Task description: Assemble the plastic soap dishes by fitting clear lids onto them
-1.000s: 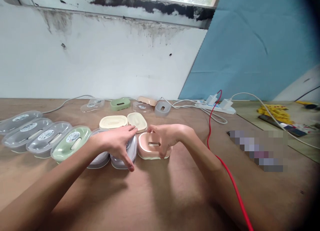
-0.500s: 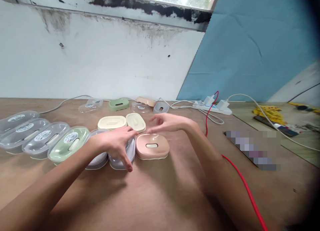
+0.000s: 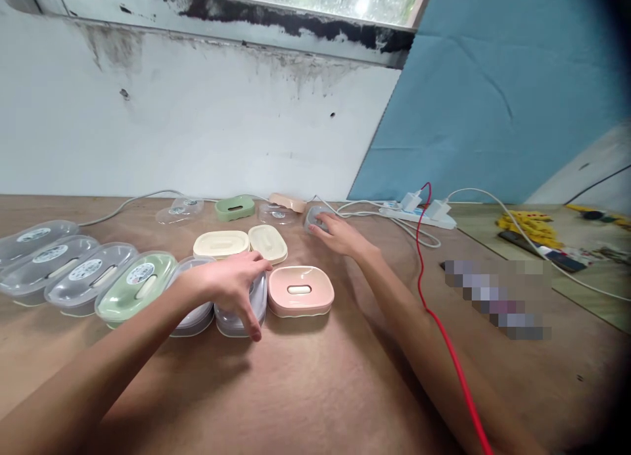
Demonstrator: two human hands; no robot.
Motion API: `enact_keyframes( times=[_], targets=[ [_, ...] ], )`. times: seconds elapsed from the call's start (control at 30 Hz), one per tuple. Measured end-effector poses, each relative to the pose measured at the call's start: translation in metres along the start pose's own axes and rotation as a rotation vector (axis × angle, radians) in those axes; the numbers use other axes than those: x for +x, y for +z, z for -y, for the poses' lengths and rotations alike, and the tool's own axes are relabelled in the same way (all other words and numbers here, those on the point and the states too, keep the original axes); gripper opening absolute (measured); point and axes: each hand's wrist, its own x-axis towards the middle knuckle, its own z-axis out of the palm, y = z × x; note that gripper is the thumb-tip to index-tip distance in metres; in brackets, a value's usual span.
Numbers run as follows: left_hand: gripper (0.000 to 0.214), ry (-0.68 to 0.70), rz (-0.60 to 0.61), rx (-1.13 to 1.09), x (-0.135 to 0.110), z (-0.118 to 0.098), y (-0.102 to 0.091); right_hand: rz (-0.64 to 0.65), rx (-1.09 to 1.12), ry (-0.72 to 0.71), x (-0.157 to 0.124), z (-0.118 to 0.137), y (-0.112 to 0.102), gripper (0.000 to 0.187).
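Fingers and thumb spread apart, my left hand [image 3: 236,284] arches over a grey soap box [image 3: 231,323] with a clear lid; whether it presses on it I cannot tell. Farther back, my right hand [image 3: 340,235] has its fingers and thumb on a small grey slotted soap tray [image 3: 312,217], partly covering it. A pink soap box [image 3: 300,304] without a clear lid stands between the hands, a pale slot in its top. Behind it lie two cream soap box bases [image 3: 221,244], one turned at an angle.
Several clear-lidded soap boxes, one of them green [image 3: 135,287], line the left. Toward the wall are a green tray [image 3: 235,208], a peach tray [image 3: 287,202] and clear lids [image 3: 180,210]. A power strip [image 3: 419,215], a red cable [image 3: 451,350] and a blurred-out object [image 3: 493,300] lie right.
My right hand has reached back from above the pink soap box to the grey tray and closed on it. My left hand has stayed over the grey soap box.
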Motion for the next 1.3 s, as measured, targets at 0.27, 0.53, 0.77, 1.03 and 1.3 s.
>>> enact_keyframes(
  times=[0.27, 0.53, 0.77, 1.03, 1.3],
  targets=[
    [0.107, 0.023, 0.01, 0.012, 0.001, 0.003, 0.0, 0.01, -0.064, -0.195, 0.05, 0.064, 0.01, 0.045],
    [0.114, 0.02, 0.019, 0.004, 0.0, -0.001, -0.001, 0.108, -0.21, -0.185, 0.101, 0.08, 0.021, 0.063],
    [0.118, -0.005, 0.047, 0.009, 0.001, -0.003, -0.003, 0.059, -0.156, -0.222, 0.09, 0.07, 0.026, 0.045],
    [0.123, 0.017, 0.049, 0.023, 0.003, -0.001, -0.002, 0.021, -0.07, -0.201, 0.09, 0.056, 0.032, 0.048],
    [0.123, 0.025, 0.031, 0.009, 0.003, 0.0, -0.001, 0.022, 0.079, -0.169, 0.094, 0.041, 0.043, 0.071]
  ],
)
